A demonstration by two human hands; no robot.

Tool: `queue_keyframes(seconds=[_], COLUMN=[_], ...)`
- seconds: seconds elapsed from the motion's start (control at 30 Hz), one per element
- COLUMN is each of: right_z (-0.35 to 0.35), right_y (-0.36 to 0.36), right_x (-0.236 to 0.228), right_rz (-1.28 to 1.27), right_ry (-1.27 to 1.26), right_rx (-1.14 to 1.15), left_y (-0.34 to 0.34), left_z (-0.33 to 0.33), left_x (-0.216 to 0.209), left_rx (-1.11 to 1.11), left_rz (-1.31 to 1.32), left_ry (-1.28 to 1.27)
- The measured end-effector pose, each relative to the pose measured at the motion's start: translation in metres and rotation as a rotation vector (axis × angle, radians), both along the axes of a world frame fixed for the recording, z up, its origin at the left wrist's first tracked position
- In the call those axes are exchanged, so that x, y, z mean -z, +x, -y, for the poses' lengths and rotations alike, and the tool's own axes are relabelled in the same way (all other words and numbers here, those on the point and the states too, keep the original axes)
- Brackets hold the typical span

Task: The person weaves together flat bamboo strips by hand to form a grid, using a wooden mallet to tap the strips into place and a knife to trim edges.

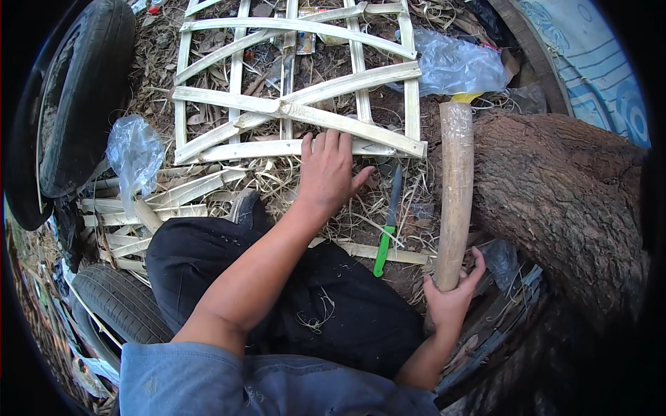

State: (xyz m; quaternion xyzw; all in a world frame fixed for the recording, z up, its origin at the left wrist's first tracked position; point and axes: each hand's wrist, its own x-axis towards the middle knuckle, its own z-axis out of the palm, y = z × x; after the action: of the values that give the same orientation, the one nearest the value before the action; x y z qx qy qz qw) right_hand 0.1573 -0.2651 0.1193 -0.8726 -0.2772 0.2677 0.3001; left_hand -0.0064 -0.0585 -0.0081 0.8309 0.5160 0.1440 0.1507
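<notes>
Left hand (pixel 327 173) rests flat, fingers spread, on the pale woven bamboo-strip lattice (pixel 291 104), right hand (pixel 451 298) is clamped round the thick tan bamboo pole (pixel 454 187), green-handled knife (pixel 387 232) lying between them.

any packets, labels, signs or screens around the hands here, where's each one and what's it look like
Flat printed packet: on the ground under the bamboo lattice, top centre; rectangular, pale with reddish marks.
Clear plastic bag: right of the lattice top, above the wooden club; crumpled, bluish, no label seen.
Clear plastic bag: left of the lattice; crumpled, unlabelled.
No signs or screens.
</notes>
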Motion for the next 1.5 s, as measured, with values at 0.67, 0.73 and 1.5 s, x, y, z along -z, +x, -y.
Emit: queue_keyframes(seconds=[0.67,0.73,1.5], right_z=[-0.013,-0.010,-0.001], right_y=[0.003,0.006,0.003], right_x=[0.020,0.022,0.017], right_rz=[0.230,0.227,0.087], right_ry=[-0.280,-0.279,-0.045], right_rx=[-0.026,-0.028,-0.169], left_y=[-0.020,-0.023,-0.027], left_z=[-0.034,-0.035,-0.036], left_x=[0.015,0.013,0.035], left_rx=[0.220,0.227,0.224], left_rz=[0.259,0.266,0.443], left_ry=[-0.019,-0.029,0.081])
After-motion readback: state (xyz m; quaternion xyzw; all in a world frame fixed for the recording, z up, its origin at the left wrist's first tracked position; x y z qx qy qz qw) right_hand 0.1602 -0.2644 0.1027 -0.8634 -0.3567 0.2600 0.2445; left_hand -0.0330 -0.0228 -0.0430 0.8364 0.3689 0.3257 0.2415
